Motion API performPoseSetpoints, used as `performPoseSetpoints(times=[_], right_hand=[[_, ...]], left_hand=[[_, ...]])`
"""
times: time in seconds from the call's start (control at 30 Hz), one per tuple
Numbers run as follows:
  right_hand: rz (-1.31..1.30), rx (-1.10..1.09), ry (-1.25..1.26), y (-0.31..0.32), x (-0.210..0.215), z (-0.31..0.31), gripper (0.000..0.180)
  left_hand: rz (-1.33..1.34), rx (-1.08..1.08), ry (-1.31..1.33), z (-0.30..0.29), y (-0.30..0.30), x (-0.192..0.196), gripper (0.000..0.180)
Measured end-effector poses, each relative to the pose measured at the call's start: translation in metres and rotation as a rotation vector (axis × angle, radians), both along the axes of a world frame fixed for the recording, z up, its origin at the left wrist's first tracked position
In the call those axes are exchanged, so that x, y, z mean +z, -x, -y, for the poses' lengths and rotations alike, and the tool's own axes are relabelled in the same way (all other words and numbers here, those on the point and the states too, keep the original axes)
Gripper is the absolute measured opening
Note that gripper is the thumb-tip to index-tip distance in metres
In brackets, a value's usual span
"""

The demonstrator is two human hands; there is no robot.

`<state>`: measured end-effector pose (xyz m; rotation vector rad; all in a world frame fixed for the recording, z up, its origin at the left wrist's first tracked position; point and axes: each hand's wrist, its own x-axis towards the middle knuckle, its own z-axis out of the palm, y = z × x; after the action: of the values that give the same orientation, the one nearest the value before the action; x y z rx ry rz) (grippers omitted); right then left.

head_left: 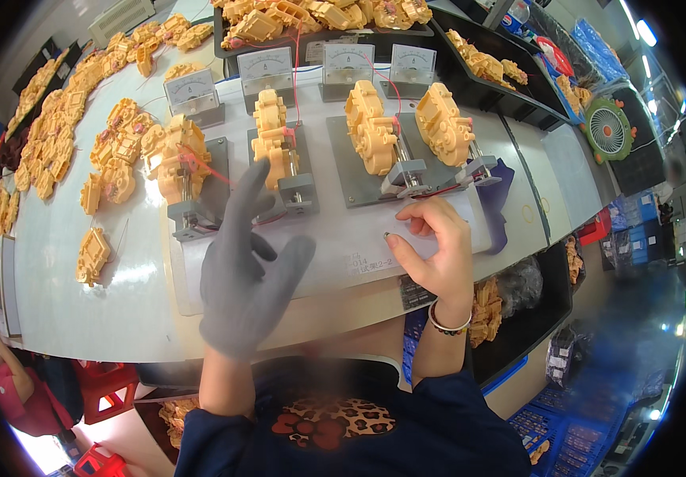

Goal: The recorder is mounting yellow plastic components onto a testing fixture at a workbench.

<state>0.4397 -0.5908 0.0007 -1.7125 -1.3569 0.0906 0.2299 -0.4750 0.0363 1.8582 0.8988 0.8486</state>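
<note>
My left hand (243, 274), in a grey glove, is raised over the near side of the bench with its fingers and thumb spread and nothing in it. Its fingertips are close to the second yellow plastic gearbox (273, 135) from the left, which sits on a grey metal test stand (299, 189). My bare right hand (446, 250) hovers before the right-hand stands, fingers loosely bent, thumb apart, no object visible in it. Further gearboxes stand mounted in the row: one at the left (172, 163) and two at the right, the third (371, 131) and fourth (444, 127).
Several analog meters (266, 70) line up behind the stands, with red wires hanging nearby. Loose gearboxes (49, 143) cover the bench's left side; one (92, 256) lies apart. Black trays (510, 99) hold more at the back. A green fan (607, 129) stands far right.
</note>
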Motion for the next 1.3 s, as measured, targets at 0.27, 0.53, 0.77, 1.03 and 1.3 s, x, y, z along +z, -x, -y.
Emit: performPoseSetpoints(times=[0.27, 0.53, 0.77, 1.03, 1.3], right_hand=[[0.005, -0.002, -0.008, 0.000, -0.001, 0.000, 0.023], [-0.014, 0.027, 0.016, -0.003, 0.001, 0.002, 0.022], [-0.002, 0.030, -0.011, -0.004, 0.001, 0.001, 0.023], [-0.075, 0.056, 0.033, -0.006, 0.002, 0.006, 0.022], [-0.078, 0.059, -0.018, -0.006, -0.001, 0.004, 0.023]], left_hand=[[-0.239, 0.096, -0.322, 0.008, 0.050, -0.012, 0.026], [-0.395, 0.095, -0.459, -0.020, 0.080, -0.029, 0.016], [-0.369, 0.013, -0.379, -0.028, 0.085, -0.027, 0.016], [-0.373, 0.055, -0.538, -0.025, 0.076, -0.039, 0.021], [-0.354, 0.058, -0.549, -0.027, 0.078, -0.046, 0.032]])
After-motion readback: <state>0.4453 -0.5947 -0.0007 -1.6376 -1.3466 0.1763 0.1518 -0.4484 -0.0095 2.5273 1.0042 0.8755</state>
